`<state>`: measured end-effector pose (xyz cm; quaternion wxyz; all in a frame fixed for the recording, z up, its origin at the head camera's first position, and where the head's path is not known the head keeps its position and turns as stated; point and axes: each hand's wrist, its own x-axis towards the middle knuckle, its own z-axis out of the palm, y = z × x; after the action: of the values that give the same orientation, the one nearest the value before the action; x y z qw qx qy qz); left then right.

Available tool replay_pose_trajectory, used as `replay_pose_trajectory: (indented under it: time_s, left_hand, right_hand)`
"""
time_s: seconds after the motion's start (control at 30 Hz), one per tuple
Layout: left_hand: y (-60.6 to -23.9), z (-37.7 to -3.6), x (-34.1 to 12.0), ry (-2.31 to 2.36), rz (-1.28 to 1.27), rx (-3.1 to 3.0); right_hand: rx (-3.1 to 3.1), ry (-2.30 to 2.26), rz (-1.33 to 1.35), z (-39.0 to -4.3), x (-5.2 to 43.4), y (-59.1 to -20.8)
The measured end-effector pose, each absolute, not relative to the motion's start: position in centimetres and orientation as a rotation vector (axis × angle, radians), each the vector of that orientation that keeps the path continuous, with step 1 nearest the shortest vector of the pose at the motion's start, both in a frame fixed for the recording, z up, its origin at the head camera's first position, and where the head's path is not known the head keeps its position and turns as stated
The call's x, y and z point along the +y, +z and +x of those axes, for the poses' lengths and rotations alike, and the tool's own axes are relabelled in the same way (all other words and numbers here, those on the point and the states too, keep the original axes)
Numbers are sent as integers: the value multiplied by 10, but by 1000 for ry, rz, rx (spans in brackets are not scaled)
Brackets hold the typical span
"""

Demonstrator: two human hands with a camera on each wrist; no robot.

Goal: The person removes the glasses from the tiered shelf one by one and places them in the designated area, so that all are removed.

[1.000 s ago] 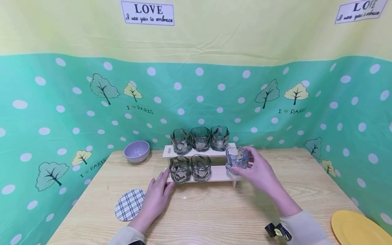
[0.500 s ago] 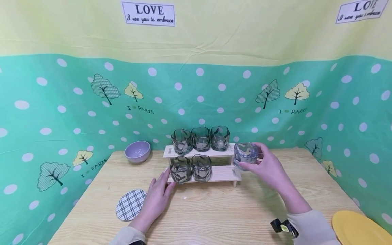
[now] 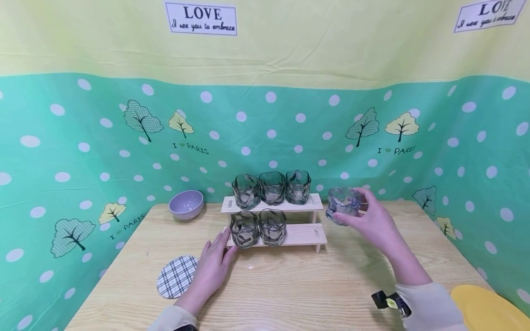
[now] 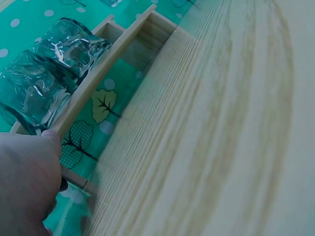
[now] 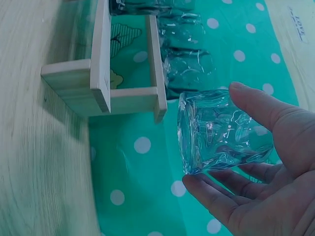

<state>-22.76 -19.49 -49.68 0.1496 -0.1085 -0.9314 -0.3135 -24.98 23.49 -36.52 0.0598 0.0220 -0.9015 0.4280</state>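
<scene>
My right hand [image 3: 374, 225] holds a clear, wavy-sided glass tumbler [image 3: 342, 204] in the air, off the right end of the two-tier wooden rack [image 3: 304, 233]. In the right wrist view, the thumb lies along one side of this tumbler [image 5: 221, 130] and the fingers along the other. My left hand [image 3: 213, 266] rests against the left end of the lower tier, fingers fairly straight, beside a smoky grey tumbler [image 3: 243, 230]. A second grey tumbler [image 3: 272, 227] stands next to that one. Three more grey tumblers [image 3: 271, 188] fill the upper tier from the left.
A purple bowl [image 3: 186, 205] sits at the back left of the wooden table [image 3: 290, 294]. A checked round coaster [image 3: 175, 277] lies left of my left hand, and a yellow plate [image 3: 484, 310] is at the front right. Green dotted cloth [image 3: 269, 133] encloses the back and sides.
My right hand has carried the clear tumbler right and slightly back, away from above the lower tier's right end. My left hand has stayed in place at the rack.
</scene>
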Motion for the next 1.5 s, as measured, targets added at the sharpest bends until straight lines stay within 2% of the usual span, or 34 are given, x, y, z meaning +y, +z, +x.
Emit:
replay_pose_trajectory:
  time_s: [0.37, 0.93, 1.5]
  left_hand:
    - [-499, -228, -196, -900, -307, -2667]
    - [-498, -229, -196, -908, -294, -2700]
    - [-497, -227, -195, -902, -306, -2677]
  right_hand:
    - [-2682, 1393, -2, -261, 250, -377]
    - [-2631, 1384, -144, -282, 275, -424]
    - [-2662, 1405, -204, -296, 280, -453]
